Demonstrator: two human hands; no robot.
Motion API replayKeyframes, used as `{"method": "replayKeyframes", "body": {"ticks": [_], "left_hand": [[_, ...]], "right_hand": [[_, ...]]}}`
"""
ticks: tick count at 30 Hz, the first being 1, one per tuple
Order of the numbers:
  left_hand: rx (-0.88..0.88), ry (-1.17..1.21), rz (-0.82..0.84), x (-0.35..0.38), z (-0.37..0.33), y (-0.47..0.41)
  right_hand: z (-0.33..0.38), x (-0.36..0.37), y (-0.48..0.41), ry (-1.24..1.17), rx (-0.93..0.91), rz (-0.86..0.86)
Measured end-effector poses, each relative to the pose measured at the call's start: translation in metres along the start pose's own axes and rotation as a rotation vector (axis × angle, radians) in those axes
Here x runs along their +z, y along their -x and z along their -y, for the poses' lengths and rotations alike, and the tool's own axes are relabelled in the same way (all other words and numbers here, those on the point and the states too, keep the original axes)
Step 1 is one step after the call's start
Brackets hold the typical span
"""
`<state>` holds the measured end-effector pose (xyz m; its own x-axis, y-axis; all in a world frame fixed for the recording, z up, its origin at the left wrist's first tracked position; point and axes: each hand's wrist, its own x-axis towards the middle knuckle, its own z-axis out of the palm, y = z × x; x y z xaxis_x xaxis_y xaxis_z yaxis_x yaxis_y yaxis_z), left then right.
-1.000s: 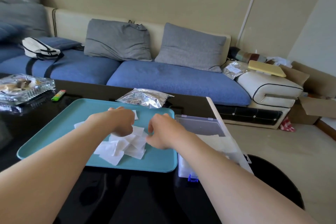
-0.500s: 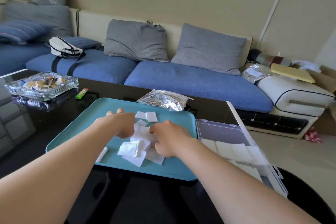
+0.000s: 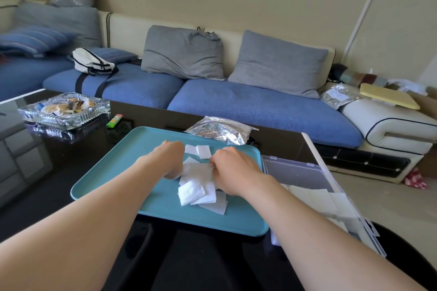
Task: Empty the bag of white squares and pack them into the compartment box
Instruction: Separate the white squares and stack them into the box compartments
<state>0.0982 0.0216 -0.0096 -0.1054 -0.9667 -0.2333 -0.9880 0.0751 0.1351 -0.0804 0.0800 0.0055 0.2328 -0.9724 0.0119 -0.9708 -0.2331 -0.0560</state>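
A heap of white squares [image 3: 197,188] lies on a teal tray [image 3: 118,179] on the black table. My left hand [image 3: 171,160] and my right hand [image 3: 233,169] are both down on the heap, fingers curled into the squares from either side. Two loose squares [image 3: 203,151] sit just beyond the hands. The silver foil bag [image 3: 222,131] lies at the tray's far edge. The clear compartment box [image 3: 305,172] stands open right of the tray, with white squares [image 3: 316,196] in its near compartments.
A glass ashtray [image 3: 65,107] and a green lighter [image 3: 114,120] sit at the table's left. A blue sofa [image 3: 260,104] with grey cushions runs behind the table. The table's right edge [image 3: 309,146] is just past the box.
The camera view has shifted left. Both hands have closed in on the heap, pushing the scattered squares into a tighter pile between them.
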Motion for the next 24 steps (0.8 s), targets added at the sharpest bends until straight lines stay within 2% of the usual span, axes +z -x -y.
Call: {"method": "replayKeyframes", "body": {"ticks": [3, 7, 13, 15, 18, 24], "left_hand": [[0.033, 0.047, -0.036, -0.002, 0.000, 0.001], [0.101, 0.116, -0.192, -0.008, -0.003, 0.004], [0.175, 0.473, -0.344, -0.015, -0.015, 0.015], [0.203, 0.697, -0.303, -0.017, -0.021, 0.018], [0.251, 0.965, -0.142, -0.021, -0.028, 0.029], [0.284, 1.247, 0.059, -0.025, -0.040, 0.037]], "right_hand": [[-0.009, -0.002, -0.003, -0.029, -0.022, -0.086], [-0.020, -0.007, -0.004, -0.260, 0.010, -0.105], [-0.027, -0.022, 0.004, -0.571, 0.100, -0.146], [-0.029, -0.025, 0.006, -0.670, 0.108, -0.150], [-0.032, -0.027, 0.011, -0.835, 0.056, -0.183], [-0.042, -0.025, 0.014, -0.880, 0.045, -0.365]]}}
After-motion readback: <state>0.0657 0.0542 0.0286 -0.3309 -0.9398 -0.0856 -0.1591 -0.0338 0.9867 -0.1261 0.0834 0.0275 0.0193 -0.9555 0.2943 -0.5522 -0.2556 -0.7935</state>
